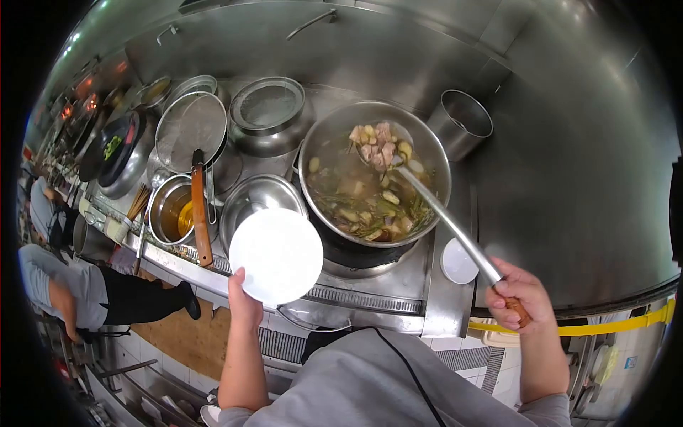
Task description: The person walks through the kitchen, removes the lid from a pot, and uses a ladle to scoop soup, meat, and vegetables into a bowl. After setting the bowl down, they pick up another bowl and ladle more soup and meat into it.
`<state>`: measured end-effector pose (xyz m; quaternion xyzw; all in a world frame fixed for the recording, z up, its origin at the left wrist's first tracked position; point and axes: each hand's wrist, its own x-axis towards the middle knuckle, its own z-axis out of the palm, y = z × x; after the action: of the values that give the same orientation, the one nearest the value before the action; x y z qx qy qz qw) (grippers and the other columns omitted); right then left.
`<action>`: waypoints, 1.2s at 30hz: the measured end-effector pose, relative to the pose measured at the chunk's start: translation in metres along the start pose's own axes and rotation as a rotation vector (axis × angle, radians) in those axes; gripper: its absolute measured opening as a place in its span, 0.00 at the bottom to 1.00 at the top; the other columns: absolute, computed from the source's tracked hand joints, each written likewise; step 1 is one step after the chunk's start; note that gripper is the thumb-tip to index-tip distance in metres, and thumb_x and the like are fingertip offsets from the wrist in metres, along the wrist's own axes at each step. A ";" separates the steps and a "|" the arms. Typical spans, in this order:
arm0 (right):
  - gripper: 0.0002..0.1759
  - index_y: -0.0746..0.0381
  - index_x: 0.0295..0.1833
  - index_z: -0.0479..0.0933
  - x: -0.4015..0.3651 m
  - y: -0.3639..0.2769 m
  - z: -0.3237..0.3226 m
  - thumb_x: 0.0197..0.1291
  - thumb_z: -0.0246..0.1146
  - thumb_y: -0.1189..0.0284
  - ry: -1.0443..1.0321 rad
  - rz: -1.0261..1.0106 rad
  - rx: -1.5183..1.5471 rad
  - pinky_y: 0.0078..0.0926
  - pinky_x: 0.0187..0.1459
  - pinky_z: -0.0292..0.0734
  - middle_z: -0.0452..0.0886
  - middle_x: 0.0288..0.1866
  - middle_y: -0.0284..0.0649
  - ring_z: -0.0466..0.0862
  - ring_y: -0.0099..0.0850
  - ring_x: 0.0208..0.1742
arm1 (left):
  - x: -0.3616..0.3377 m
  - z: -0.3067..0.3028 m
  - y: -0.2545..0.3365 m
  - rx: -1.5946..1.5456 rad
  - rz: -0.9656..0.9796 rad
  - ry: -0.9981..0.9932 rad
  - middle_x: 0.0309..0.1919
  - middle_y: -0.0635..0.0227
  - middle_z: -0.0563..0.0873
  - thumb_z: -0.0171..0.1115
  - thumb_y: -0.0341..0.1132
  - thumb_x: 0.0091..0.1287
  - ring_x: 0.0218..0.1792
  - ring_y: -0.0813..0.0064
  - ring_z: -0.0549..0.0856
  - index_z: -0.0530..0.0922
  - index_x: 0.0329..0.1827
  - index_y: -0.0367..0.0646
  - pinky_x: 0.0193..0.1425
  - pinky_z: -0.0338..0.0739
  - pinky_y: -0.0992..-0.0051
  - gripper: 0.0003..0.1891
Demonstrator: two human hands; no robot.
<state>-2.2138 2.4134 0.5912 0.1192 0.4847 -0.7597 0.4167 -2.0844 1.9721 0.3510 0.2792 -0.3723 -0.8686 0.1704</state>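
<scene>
Two hands, left [244,299] holds plate [276,255], right [519,293] ladle [455,231]

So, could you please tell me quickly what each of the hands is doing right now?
Left hand: closed on the white plate.
Right hand: closed on the ladle handle.

One wok [329,136] of stew. One ladle [441,217]. One plate [276,256]. Two hands: left hand [242,297] and right hand [519,292]. Two strainers [191,128]. One oil pot [169,211]. One empty bowl [260,193]. One steel canister [461,125]. One white lid [457,262]. Two other people [78,285] at the left.
</scene>
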 end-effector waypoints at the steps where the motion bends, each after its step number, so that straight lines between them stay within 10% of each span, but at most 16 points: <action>1: 0.37 0.59 0.84 0.58 -0.005 -0.008 0.006 0.71 0.56 0.79 0.014 -0.030 -0.022 0.20 0.11 0.64 0.71 0.30 0.45 0.68 0.23 0.14 | 0.005 0.007 0.011 0.017 0.021 -0.056 0.75 0.51 0.74 0.49 0.50 0.76 0.75 0.55 0.74 0.62 0.80 0.31 0.80 0.65 0.58 0.37; 4: 0.37 0.60 0.84 0.58 -0.025 -0.029 0.027 0.71 0.57 0.79 0.014 -0.087 -0.053 0.21 0.11 0.61 0.72 0.29 0.46 0.67 0.23 0.13 | 0.024 0.043 0.034 0.108 -0.001 -0.075 0.73 0.51 0.75 0.51 0.45 0.75 0.74 0.56 0.76 0.60 0.81 0.34 0.76 0.72 0.57 0.35; 7: 0.38 0.62 0.85 0.56 -0.041 -0.039 0.039 0.70 0.57 0.79 -0.007 -0.123 -0.054 0.23 0.11 0.59 0.73 0.28 0.47 0.65 0.24 0.11 | 0.035 0.092 0.047 0.286 0.046 -0.182 0.66 0.51 0.79 0.52 0.46 0.76 0.60 0.55 0.86 0.60 0.82 0.43 0.42 0.92 0.60 0.34; 9: 0.38 0.62 0.84 0.56 -0.049 -0.039 0.044 0.70 0.57 0.79 -0.040 -0.175 -0.126 0.23 0.11 0.59 0.74 0.28 0.47 0.65 0.24 0.11 | 0.046 0.122 0.048 0.350 0.027 -0.189 0.63 0.53 0.81 0.52 0.48 0.76 0.56 0.59 0.88 0.61 0.82 0.47 0.39 0.92 0.64 0.33; 17: 0.44 0.59 0.85 0.59 -0.042 0.008 0.047 0.64 0.63 0.83 0.086 -0.065 -0.308 0.22 0.14 0.63 0.77 0.30 0.44 0.70 0.24 0.14 | 0.098 0.183 0.036 0.269 -0.102 -0.303 0.54 0.54 0.86 0.52 0.52 0.77 0.43 0.63 0.91 0.66 0.73 0.43 0.37 0.91 0.64 0.29; 23: 0.43 0.57 0.85 0.62 -0.025 0.059 0.016 0.65 0.64 0.86 0.122 -0.105 -0.592 0.21 0.26 0.74 0.84 0.51 0.37 0.76 0.20 0.23 | 0.097 0.182 0.028 0.287 -0.078 -0.277 0.54 0.52 0.87 0.47 0.53 0.78 0.47 0.64 0.91 0.69 0.71 0.36 0.39 0.91 0.66 0.31; 25: 0.42 0.59 0.83 0.64 -0.016 0.079 0.007 0.63 0.67 0.84 0.209 -0.511 -1.155 0.23 0.33 0.78 0.85 0.45 0.37 0.79 0.22 0.27 | 0.096 0.180 0.027 0.276 -0.089 -0.271 0.55 0.51 0.87 0.46 0.55 0.78 0.49 0.63 0.91 0.71 0.70 0.31 0.41 0.91 0.66 0.33; 26: 0.43 0.65 0.81 0.66 -0.019 0.076 0.009 0.58 0.71 0.81 0.333 -0.399 -1.327 0.18 0.43 0.75 0.85 0.41 0.34 0.80 0.17 0.37 | 0.094 0.179 0.028 0.253 -0.077 -0.283 0.57 0.50 0.87 0.46 0.54 0.78 0.50 0.62 0.91 0.71 0.71 0.30 0.42 0.92 0.65 0.34; 29: 0.42 0.63 0.80 0.68 -0.003 0.093 -0.023 0.58 0.71 0.81 0.354 -0.757 -1.497 0.20 0.39 0.76 0.81 0.34 0.40 0.79 0.21 0.32 | 0.093 0.179 0.026 0.217 -0.053 -0.298 0.60 0.48 0.85 0.45 0.54 0.77 0.53 0.60 0.90 0.69 0.72 0.29 0.42 0.92 0.64 0.35; 36: 0.42 0.62 0.80 0.68 -0.004 0.076 -0.027 0.58 0.70 0.81 0.468 -0.793 -1.190 0.22 0.42 0.78 0.85 0.40 0.43 0.82 0.24 0.34 | 0.085 0.163 0.027 0.137 -0.003 -0.247 0.66 0.46 0.81 0.46 0.51 0.77 0.63 0.51 0.86 0.66 0.75 0.28 0.56 0.88 0.49 0.35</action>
<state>-2.1602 2.4238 0.5318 -0.1511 0.8961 -0.4174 -0.0078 -2.2485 2.0011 0.4329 0.1817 -0.4484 -0.8692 0.1023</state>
